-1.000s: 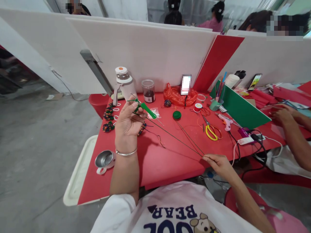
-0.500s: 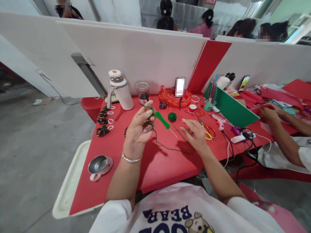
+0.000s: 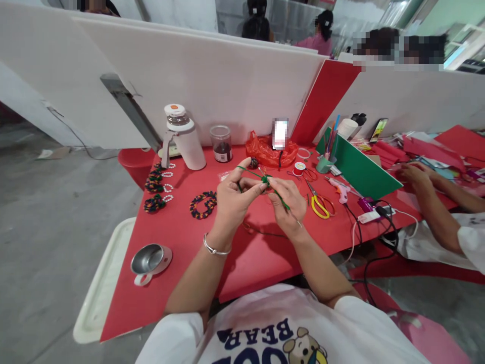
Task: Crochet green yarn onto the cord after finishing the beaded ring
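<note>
My left hand (image 3: 237,199) pinches a small piece of green yarn work (image 3: 264,179) between thumb and fingers, with a strand stretched over its raised index finger. Close beside it, my right hand (image 3: 291,205) is closed around a green-handled crochet hook (image 3: 282,198). The hook's thin metal end points down and right past the palm. The fingertips of both hands meet at the yarn work, so its stitches are partly covered. A loose dark green strand (image 3: 267,233) trails over the red table below. Left of my hands lies a multicoloured braided yarn loop (image 3: 203,205).
A metal cup (image 3: 151,260) stands at the front left, a white flask (image 3: 188,144) and a jar (image 3: 221,144) behind. Scissors (image 3: 319,205), a glue gun (image 3: 341,192) and a power strip (image 3: 375,215) lie right. A co-worker's hands (image 3: 417,177) are beyond the green board (image 3: 364,167).
My right hand has moved left to my left hand and closed on the crochet hook, which stuck out from the left hand before. The braided loop now shows more fully.
</note>
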The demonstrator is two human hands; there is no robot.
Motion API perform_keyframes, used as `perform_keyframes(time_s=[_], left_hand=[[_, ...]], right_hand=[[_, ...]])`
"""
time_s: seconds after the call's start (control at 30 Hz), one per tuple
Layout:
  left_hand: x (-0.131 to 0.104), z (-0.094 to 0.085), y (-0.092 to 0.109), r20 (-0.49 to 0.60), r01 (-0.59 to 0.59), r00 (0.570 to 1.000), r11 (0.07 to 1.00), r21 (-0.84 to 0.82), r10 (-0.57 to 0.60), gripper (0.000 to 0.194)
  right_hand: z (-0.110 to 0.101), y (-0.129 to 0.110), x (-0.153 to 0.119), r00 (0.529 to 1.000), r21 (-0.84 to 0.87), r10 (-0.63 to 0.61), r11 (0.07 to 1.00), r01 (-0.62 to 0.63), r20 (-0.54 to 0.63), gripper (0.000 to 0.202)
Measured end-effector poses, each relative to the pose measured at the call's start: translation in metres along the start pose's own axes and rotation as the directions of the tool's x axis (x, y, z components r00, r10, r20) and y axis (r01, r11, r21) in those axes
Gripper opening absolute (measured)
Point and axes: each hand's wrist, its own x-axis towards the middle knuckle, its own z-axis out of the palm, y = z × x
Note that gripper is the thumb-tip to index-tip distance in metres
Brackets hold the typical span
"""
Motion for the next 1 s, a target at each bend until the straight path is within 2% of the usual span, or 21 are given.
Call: perform_keyframes(time_s=[0.1,0.2,0.27,0.33,0.43,0.57,0.8,0.9,1.0], left_hand=[[-0.002,0.001,-0.002,0.028,0.015,0.999,1.000,-0.001,-0.015,0.082],[-0.001,0.001,-0.001,0.063,0.079,0.995,0.996,-0.037,-0.077,0.084],[-0.001,0.000,0.000,0.106,0.143,0.985,0.989,-0.045,-0.137,0.084],[0.000,-0.001,0.001,0.140,0.205,0.970,0.978,-0.027,-0.199,0.084],[0.001,-0.003,0.002,0.149,0.251,0.957,0.968,-0.007,-0.247,0.081],[0.000,-0.004,0.003,0.177,0.215,0.960,0.976,0.027,-0.216,0.073],[-0.003,-0.006,0.006,0.236,0.144,0.957,0.983,0.118,-0.168,0.067],[-0.002,-0.007,0.008,0.247,0.120,0.958,0.985,0.121,-0.147,0.064],[-0.003,-0.007,0.010,0.244,0.107,0.960,0.987,0.124,-0.135,0.060]], right_hand=[[0.000,0.006,-0.006,0.998,0.000,-0.007,1.000,0.007,-0.058,0.035],[0.002,0.010,-0.010,0.993,0.181,0.095,0.980,-0.080,-0.074,0.042],[0.002,0.013,-0.010,0.972,0.336,0.235,0.918,-0.212,-0.028,0.052],[0.000,0.017,-0.006,0.931,0.446,0.364,0.827,-0.343,0.040,0.061],[-0.007,0.025,0.001,0.883,0.540,0.445,0.711,-0.450,0.150,0.064],[-0.019,0.032,0.009,0.864,0.575,0.428,0.648,-0.499,0.267,0.061],[-0.028,0.033,0.024,0.901,0.565,0.198,0.721,-0.401,0.387,0.049],[-0.027,0.032,0.025,0.891,0.613,0.161,0.673,-0.414,0.426,0.042],[-0.025,0.031,0.021,0.858,0.621,0.178,0.621,-0.477,0.481,0.046]])
